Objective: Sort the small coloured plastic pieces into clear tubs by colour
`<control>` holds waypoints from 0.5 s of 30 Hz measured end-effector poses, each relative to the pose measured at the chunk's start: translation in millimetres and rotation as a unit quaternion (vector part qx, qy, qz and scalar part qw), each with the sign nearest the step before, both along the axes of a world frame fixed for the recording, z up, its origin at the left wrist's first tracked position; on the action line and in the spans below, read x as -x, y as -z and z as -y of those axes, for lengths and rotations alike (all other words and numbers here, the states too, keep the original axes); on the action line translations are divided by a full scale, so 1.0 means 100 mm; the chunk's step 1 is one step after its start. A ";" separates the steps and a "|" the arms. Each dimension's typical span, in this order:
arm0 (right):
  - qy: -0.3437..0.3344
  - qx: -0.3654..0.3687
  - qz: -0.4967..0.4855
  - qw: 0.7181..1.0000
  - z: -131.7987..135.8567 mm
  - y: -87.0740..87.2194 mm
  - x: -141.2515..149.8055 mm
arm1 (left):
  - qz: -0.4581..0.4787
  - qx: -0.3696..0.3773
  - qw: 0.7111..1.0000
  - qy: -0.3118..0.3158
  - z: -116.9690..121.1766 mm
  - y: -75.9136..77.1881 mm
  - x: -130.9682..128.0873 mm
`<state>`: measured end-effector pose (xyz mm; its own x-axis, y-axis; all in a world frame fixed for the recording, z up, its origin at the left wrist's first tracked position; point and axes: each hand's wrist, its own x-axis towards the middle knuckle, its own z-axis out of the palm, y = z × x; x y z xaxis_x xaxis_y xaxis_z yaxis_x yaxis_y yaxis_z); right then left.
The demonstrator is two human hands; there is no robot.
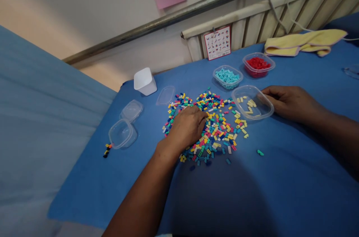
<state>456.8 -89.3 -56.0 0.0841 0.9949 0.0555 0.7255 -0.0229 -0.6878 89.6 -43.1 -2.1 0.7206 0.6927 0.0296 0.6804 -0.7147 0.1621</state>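
A heap of small coloured bricks (221, 126) lies on the blue table (280, 184). My left hand (186, 126) rests on the heap's left part, fingers curled down into the bricks; what they pinch is hidden. My right hand (288, 102) grips the right rim of a clear tub (262, 111) holding several yellow bricks. Behind it stand a tub of turquoise bricks (227, 76) and a tub of red bricks (258, 65).
A clear tub (122, 134), two lids (131, 110) (165, 95) and a white cup (144, 81) sit at the left. A short brick stack (107, 151) lies near the table's left edge. A yellow cloth (305, 42) lies far right, by the radiator.
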 end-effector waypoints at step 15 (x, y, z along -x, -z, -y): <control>-0.003 -0.006 -0.009 1.000 -0.05 -0.04 0.02 | 0.039 0.013 0.997 -0.069 0.06 -0.03 0.02</control>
<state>455.1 -84.6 -52.5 0.0794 0.9947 0.0658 0.7132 -0.0106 -0.7009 87.3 -49.2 0.4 0.6145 0.7865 0.0617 0.7567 -0.6097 0.2360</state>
